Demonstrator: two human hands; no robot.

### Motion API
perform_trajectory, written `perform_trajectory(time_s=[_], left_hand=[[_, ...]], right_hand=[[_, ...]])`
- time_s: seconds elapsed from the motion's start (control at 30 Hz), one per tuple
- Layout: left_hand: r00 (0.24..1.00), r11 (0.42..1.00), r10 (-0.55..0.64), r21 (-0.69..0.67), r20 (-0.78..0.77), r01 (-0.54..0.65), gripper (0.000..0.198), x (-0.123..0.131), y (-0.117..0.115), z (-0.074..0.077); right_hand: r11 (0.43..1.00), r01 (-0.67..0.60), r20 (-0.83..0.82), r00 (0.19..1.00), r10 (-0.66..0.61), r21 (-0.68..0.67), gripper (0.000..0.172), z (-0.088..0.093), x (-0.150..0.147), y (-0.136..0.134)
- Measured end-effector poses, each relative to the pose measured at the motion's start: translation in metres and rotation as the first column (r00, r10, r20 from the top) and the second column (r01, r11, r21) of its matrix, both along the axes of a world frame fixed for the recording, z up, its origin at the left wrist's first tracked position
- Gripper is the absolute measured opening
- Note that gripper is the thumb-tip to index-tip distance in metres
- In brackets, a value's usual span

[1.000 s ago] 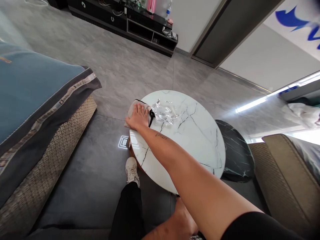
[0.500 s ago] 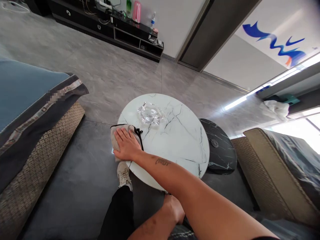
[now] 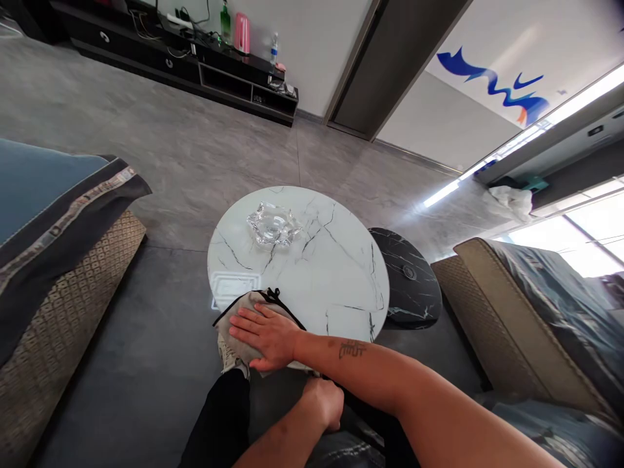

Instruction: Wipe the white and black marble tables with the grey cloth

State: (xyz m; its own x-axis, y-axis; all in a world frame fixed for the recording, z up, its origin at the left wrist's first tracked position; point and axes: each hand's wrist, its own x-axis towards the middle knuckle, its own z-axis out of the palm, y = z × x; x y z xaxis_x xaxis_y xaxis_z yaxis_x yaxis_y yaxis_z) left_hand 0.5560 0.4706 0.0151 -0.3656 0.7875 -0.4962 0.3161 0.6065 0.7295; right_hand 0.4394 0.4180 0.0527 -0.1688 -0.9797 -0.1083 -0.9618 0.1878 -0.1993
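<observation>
A: Newest change on the round white marble desk (image 3: 341,286)?

B: Folded beige cloth (image 3: 234,323) with black trim, now at the near edge of the desk, no more at the left edge. Partly over that edge, too, just above a white sneaker (image 3: 228,354).

A: And the state of the right grip (image 3: 266,337)?

B: Flat on top of the cloth, palm down, fingers a little spread. No pinching, only pressure from above.

A: And the left grip (image 3: 322,404)?

B: Below the near edge, off the desk, curled like a fist. Anything inside? Impossible to tell, with the fingers mostly hidden.

A: Position of the clear glass ashtray (image 3: 273,224)?

B: Nearer the far edge, well apart from the cloth and from both grips.

A: Anything more on the surface?

B: Dark veins in the marble, and a pale rectangular reflection (image 3: 234,283) close to the left edge, just beyond the cloth.
</observation>
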Motion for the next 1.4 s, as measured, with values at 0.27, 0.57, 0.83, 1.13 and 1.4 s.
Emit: perform_trajectory(time_s=[0.27,0.57,0.83,1.13,1.4], left_hand=[[0.986,0.973,-0.158,-0.164,0.044,0.163,0.063,0.014,0.002,0.016],[0.992,0.971,-0.120,-0.204,0.037,0.125,0.067,0.007,-0.013,0.031],[0.985,0.958,-0.153,-0.232,0.074,0.166,0.073,0.003,-0.005,0.027],[0.989,0.966,-0.134,-0.215,0.054,0.143,0.065,0.004,-0.005,0.027],[0.995,0.977,-0.096,-0.194,-0.006,0.093,0.063,0.005,-0.009,0.034]], right_hand=[[0.999,-0.034,0.078,0.996,0.037,-0.038,0.095,-0.010,0.011,0.063],[0.987,0.145,0.189,0.970,-0.155,0.065,0.092,-0.017,0.024,0.190],[0.886,0.426,0.113,0.886,-0.450,0.185,0.097,-0.016,0.016,0.275],[0.635,0.769,-0.133,0.638,-0.759,0.065,0.089,-0.019,-0.017,0.322],[0.021,1.000,-0.243,0.021,-0.970,0.002,0.081,-0.032,-0.066,0.328]])
